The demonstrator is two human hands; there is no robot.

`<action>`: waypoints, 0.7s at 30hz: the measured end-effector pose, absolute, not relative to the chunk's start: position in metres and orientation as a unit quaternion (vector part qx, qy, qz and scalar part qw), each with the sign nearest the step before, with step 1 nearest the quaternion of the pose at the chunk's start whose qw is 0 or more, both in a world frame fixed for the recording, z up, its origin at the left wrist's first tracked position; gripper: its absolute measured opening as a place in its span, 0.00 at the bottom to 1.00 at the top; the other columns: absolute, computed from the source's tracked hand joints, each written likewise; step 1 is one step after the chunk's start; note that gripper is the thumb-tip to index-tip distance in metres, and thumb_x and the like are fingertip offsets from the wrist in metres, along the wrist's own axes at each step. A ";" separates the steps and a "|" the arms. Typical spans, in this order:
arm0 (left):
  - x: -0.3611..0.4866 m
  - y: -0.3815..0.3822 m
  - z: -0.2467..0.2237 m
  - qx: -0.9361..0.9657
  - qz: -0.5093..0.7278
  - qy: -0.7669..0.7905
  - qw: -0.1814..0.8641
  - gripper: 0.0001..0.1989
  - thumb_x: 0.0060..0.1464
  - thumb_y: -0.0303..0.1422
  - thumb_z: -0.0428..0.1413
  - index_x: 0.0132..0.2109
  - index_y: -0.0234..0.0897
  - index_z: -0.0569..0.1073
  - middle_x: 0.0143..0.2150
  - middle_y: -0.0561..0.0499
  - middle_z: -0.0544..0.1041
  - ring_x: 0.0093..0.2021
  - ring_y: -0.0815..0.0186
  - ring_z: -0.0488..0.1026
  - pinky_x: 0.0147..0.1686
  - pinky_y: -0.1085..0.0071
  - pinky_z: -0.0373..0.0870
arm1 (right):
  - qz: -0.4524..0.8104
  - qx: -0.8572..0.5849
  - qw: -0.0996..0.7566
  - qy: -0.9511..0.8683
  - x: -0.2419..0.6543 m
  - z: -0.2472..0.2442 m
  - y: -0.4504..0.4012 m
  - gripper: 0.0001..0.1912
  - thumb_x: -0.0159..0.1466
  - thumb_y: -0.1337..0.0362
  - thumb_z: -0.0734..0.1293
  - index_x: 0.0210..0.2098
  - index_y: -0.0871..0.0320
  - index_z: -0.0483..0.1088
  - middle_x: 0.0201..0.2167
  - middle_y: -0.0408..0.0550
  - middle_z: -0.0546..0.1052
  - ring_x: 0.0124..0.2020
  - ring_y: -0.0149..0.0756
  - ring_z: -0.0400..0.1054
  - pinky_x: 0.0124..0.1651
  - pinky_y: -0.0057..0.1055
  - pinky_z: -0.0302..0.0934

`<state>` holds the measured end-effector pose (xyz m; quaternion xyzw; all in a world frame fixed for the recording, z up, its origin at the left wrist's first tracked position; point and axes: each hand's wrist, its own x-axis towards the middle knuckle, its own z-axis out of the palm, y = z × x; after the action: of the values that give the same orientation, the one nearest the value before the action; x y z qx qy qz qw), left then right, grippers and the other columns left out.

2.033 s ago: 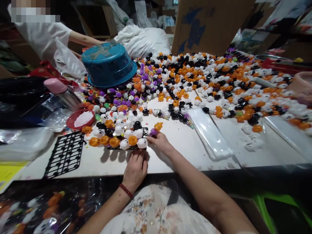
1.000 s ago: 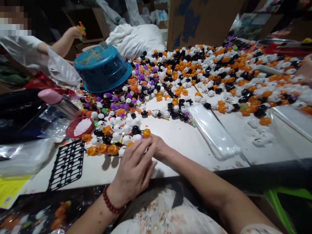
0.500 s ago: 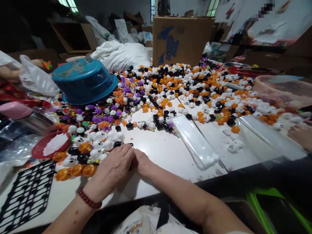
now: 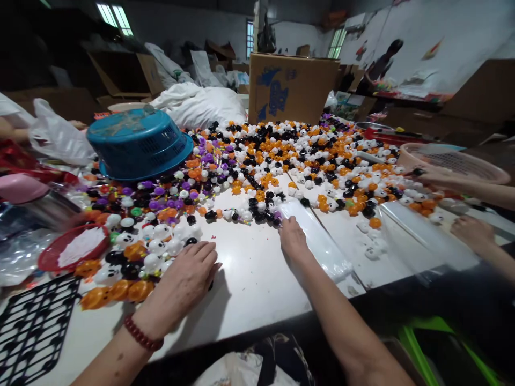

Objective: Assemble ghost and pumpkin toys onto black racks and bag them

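Observation:
My left hand [image 4: 189,276] rests on the white table beside the heap's front left edge, its fingers curled down together. A sliver of something dark shows under it; the rest is hidden by the palm. Farther right, my right hand [image 4: 293,238] is stretched out to a small purple-topped tube [image 4: 277,215] at the heap's edge, its fingers closed over the tube's lower part. Black skull-like pieces [image 4: 259,212] lie just beyond those fingers. Under and beside my right wrist is a stack of clear plastic bags [image 4: 322,244]. White ghost-faced and orange pumpkin pieces [image 4: 119,289] sit left of my left hand.
An upturned blue basin [image 4: 139,145] stands on the heap at left. Nearer are a red basket of white powder [image 4: 101,247] and a black grid [image 4: 36,327]. A cardboard box [image 4: 289,88] stands behind. At right, another person's hands [image 4: 475,233] are by more bags and a pink basket [image 4: 454,161].
My right hand has left my left hand and moved forward and right to the purple-topped tube. My left hand stays almost in place. Another person's arm has come in over the right side.

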<state>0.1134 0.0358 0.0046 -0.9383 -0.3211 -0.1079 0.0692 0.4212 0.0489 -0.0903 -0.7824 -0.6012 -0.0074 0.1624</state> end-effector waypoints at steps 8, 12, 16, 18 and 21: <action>0.110 0.028 0.007 -0.934 -0.114 -0.330 0.079 0.12 0.66 0.34 0.47 0.48 0.34 0.72 0.50 0.42 0.76 0.51 0.55 0.70 0.50 0.57 0.67 | -0.073 -0.745 0.133 -0.649 0.398 -0.096 0.035 0.18 0.59 0.84 0.54 0.38 0.60 0.67 0.35 0.52 0.71 0.36 0.39 0.63 0.38 0.32 0.55; 0.107 0.024 0.011 -0.933 -0.118 -0.335 0.064 0.13 0.66 0.34 0.48 0.53 0.34 0.70 0.53 0.42 0.75 0.53 0.56 0.70 0.52 0.57 0.66 | -0.058 -0.710 0.175 -0.680 0.372 -0.095 0.023 0.16 0.62 0.82 0.54 0.40 0.61 0.66 0.36 0.51 0.70 0.35 0.38 0.62 0.37 0.32 0.54; 0.106 0.022 0.013 -0.933 -0.111 -0.338 0.047 0.14 0.66 0.33 0.48 0.54 0.34 0.69 0.54 0.42 0.75 0.54 0.56 0.69 0.53 0.57 0.66 | -0.041 -0.672 0.212 -0.708 0.350 -0.094 0.015 0.13 0.63 0.80 0.57 0.40 0.60 0.67 0.37 0.51 0.69 0.34 0.38 0.62 0.35 0.32 0.54; 0.106 0.022 0.013 -0.933 -0.111 -0.338 0.045 0.14 0.66 0.33 0.48 0.54 0.34 0.69 0.54 0.41 0.75 0.54 0.55 0.69 0.54 0.56 0.65 | -0.024 -0.661 0.223 -0.716 0.341 -0.094 0.014 0.12 0.64 0.79 0.57 0.39 0.59 0.67 0.37 0.51 0.69 0.35 0.38 0.62 0.35 0.32 0.55; 0.105 0.021 0.013 -0.933 -0.114 -0.337 0.047 0.14 0.66 0.32 0.48 0.54 0.33 0.70 0.53 0.41 0.75 0.54 0.55 0.69 0.54 0.55 0.66 | -0.005 -0.648 0.234 -0.725 0.332 -0.095 0.014 0.11 0.65 0.78 0.58 0.39 0.59 0.67 0.37 0.51 0.69 0.35 0.39 0.62 0.35 0.32 0.55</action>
<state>0.1054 0.0206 0.0129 -0.9333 -0.3374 -0.1138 0.0473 0.3324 0.0137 -0.0952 -0.6477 -0.7251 -0.0055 0.2339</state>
